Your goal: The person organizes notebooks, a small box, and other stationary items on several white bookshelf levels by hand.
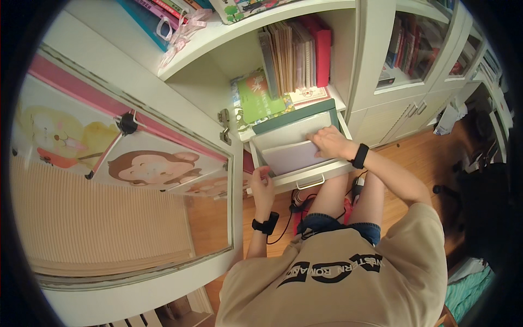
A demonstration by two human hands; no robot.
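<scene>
A white drawer [292, 180] is pulled out of the cabinet in front of me. In it lie a dark green folder [333, 113], white paper [291, 132] and a pale lavender booklet [291, 157], which leans up at a tilt. My right hand [329, 143] pinches the booklet's upper edge near its right end, fingers curled over it. At the drawer's left front corner is my left hand [263, 188], its fingers loosely bent and apart, with nothing seen in them. Both wrists wear black bands.
Above the drawer, a shelf holds upright books and folders [297, 54] and a flat green book [259, 98]. An open glass door [237, 207] with cartoon pictures stands close on my left. Black cables [283, 231] run beside my legs. Closed cabinets [381, 122] are to the right.
</scene>
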